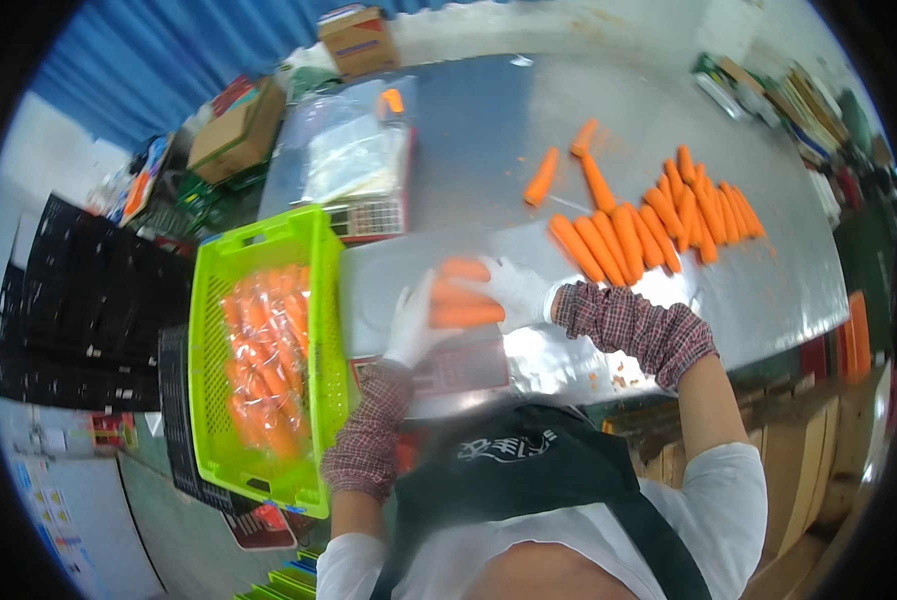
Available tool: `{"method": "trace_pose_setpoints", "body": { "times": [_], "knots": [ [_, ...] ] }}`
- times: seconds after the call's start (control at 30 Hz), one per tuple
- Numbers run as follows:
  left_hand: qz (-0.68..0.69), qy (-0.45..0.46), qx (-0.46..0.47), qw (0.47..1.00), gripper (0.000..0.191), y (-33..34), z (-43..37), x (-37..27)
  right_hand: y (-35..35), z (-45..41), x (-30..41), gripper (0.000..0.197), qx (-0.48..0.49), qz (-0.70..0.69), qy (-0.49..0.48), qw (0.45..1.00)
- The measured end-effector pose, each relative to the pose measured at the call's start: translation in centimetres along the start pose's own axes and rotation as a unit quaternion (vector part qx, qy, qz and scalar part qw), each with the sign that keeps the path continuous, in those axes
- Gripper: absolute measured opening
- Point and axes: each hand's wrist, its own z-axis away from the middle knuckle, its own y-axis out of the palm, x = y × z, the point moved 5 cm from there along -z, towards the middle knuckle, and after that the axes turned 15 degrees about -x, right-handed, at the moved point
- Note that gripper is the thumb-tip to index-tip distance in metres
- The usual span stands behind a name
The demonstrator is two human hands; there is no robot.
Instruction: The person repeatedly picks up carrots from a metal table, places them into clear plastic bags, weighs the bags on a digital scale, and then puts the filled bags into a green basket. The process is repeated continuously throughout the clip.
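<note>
A bunch of several carrots, blurred by motion, is between my two gloved hands. My left hand, in a white glove, grips the bunch from its left side. On the other side my right hand, also white-gloved, has its fingers over the upper carrot. Beneath them is the metal pan of a weighing scale, whose keypad panel faces me. Just right of my right hand, a row of loose carrots lies side by side on the metal table.
A lime-green crate holding bagged carrots stands left of the scale. Behind it are a second scale and a stack of clear plastic bags. More carrots lie piled at right. Black crates rise at far left.
</note>
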Motion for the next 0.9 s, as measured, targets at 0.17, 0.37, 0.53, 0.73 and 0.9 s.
{"method": "trace_pose_setpoints", "body": {
  "times": [0.17, 0.37, 0.53, 0.73, 0.9],
  "knots": [
    [0.127, 0.064, -0.013, 0.990, 0.113, 1.5, -1.8, -7.6, -3.0, 8.8, -2.5, 0.105, -0.085, -0.136, 0.134, 0.978],
    [0.156, 0.061, -0.055, 0.984, 0.026, 9.9, 3.4, -14.3, -2.8, 23.7, -3.1, 0.114, -0.095, -0.323, 0.283, 0.898],
    [0.030, 0.114, 0.220, 0.968, 0.028, 13.0, 5.0, -17.0, 2.6, 28.2, -1.1, 0.111, -0.022, -0.235, 0.247, 0.940],
    [0.089, 0.067, 0.186, 0.976, 0.031, 15.5, 6.0, -13.7, 4.0, 27.9, -0.8, 0.111, -0.019, -0.197, 0.219, 0.955],
    [0.023, 0.217, 0.075, 0.973, 0.028, 11.0, 3.6, -16.9, 4.4, 28.1, -1.6, 0.112, 0.024, -0.213, 0.241, 0.947]
  ]
}}
